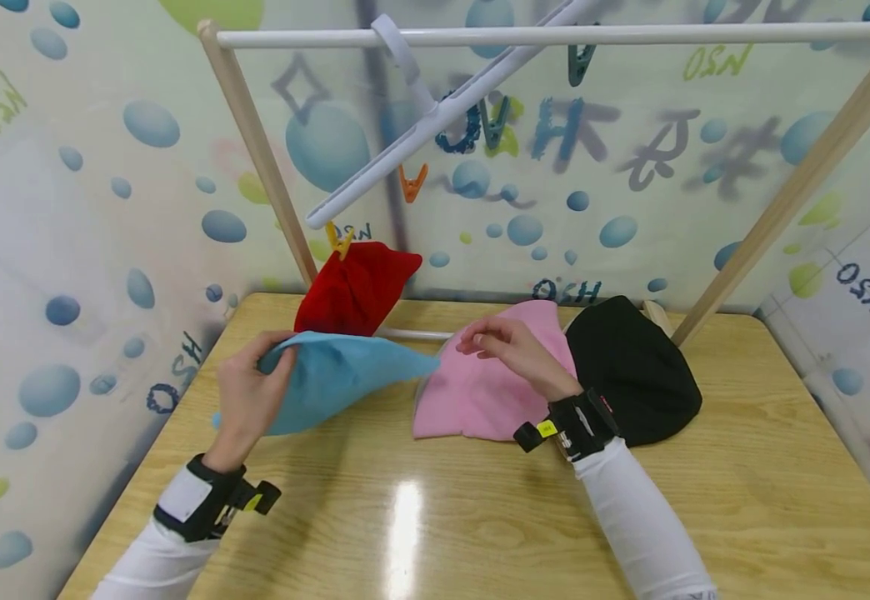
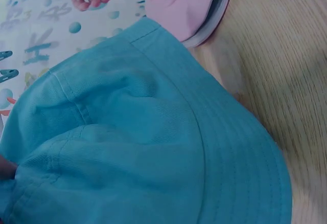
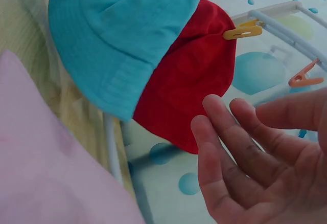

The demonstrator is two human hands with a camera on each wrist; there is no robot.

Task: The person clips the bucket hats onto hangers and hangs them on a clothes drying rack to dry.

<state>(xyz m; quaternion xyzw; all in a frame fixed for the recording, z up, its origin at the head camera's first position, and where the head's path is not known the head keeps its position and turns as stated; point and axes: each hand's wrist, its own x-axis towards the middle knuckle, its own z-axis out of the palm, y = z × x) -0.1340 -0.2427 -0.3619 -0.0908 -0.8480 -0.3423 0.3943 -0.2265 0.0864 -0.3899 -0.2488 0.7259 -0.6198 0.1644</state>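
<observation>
Blue hat [image 1: 348,379] is left of centre in the head frame, pinched at its left end by the left hand [image 1: 249,400]. Long axis runs roughly left-right, tapered tip pointing at the right hand [image 1: 517,350]. Left is nearer; right sits apart from the tip, fingers loosely bent, holding nothing, over pink hat [image 1: 476,400]. Red hat [image 1: 352,287] just behind, yellow clip [image 1: 340,242] at hanger [image 1: 435,121] end. Orange clip [image 1: 413,183] upper middle.
</observation>
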